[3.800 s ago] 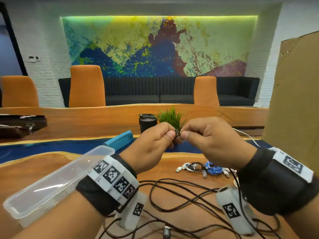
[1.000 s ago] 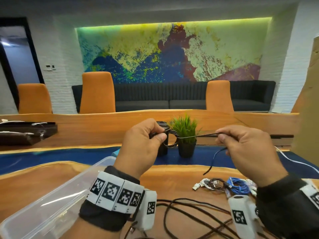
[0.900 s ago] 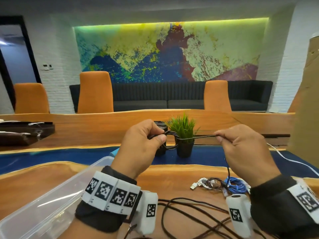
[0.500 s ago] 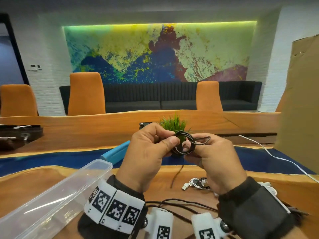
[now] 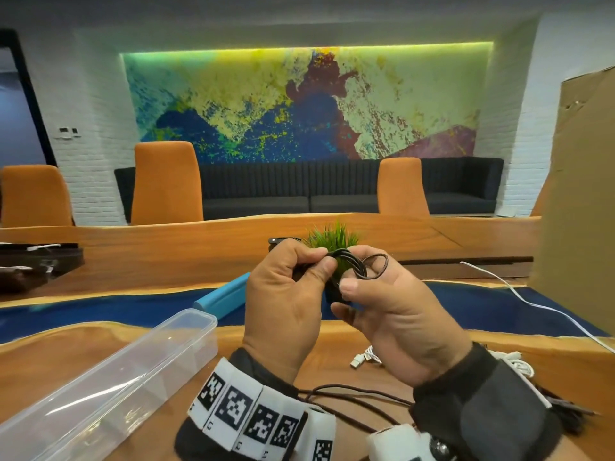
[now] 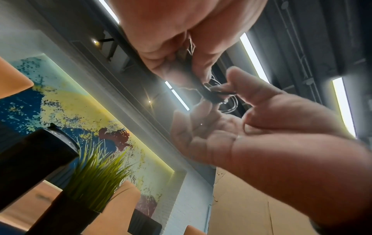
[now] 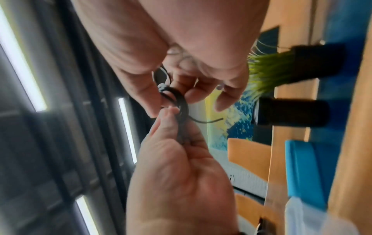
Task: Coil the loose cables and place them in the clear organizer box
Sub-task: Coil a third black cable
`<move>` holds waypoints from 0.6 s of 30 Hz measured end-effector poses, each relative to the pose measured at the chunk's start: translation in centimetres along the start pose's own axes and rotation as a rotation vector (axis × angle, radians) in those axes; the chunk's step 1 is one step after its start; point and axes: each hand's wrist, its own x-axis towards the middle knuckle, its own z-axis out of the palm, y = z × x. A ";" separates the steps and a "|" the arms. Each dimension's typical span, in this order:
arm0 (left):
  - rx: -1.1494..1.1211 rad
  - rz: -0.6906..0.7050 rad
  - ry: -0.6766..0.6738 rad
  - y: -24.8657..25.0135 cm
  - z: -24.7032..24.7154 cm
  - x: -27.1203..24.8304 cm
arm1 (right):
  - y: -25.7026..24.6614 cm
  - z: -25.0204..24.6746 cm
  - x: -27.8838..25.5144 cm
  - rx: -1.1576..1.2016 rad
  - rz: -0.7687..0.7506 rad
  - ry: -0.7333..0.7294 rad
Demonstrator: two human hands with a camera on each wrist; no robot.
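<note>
Both hands are raised above the table and hold a small coil of thin black cable point(image 5: 353, 265) between them. My left hand point(image 5: 321, 261) pinches the coil's left side between thumb and forefinger. From the right, my right hand point(image 5: 356, 271) grips the coil with curled fingers, and a small loose loop point(image 5: 377, 266) sticks out past them. In the right wrist view the coil point(image 7: 182, 104) shows a short free end point(image 7: 211, 121). It shows as a dark bundle point(image 6: 213, 93) in the left wrist view. The clear organizer box point(image 5: 109, 387) lies open at the lower left.
More loose black cables point(image 5: 349, 399) and a white cable bundle point(image 5: 364, 357) lie on the wooden table under my hands. A white cable point(image 5: 532, 304) trails right. A potted plant point(image 5: 332, 237), a black cup point(image 5: 279, 242), a blue lid point(image 5: 226, 294) and cardboard point(image 5: 582, 194) stand beyond.
A second ago my right hand held the cable stretched out to the right. It has since come back to the left hand and laid another loop on the coil. The hanging tail is gone.
</note>
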 end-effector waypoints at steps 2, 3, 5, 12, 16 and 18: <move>0.023 0.021 0.030 -0.2 0.0 0.0 | 0.0 0.6 0.0 -0.171 -0.093 0.111; 0.029 0.032 0.045 -0.3 0.0 0.0 | 0.0 0.7 -0.1 -0.229 -0.130 0.153; 0.044 0.049 0.068 -0.3 0.0 0.0 | -0.1 1.1 -0.4 -0.361 -0.199 0.223; 0.035 -0.097 0.251 -1.6 -2.2 1.7 | -0.9 0.1 -0.6 -0.802 -0.353 0.141; -0.219 -0.367 0.309 -0.9 -3.3 2.5 | -2.7 0.8 -1.9 -1.096 -0.415 -0.288; -0.404 -0.528 0.256 0.0 -3.1 2.4 | -2.6 1.1 -2.1 -1.212 -0.335 -0.365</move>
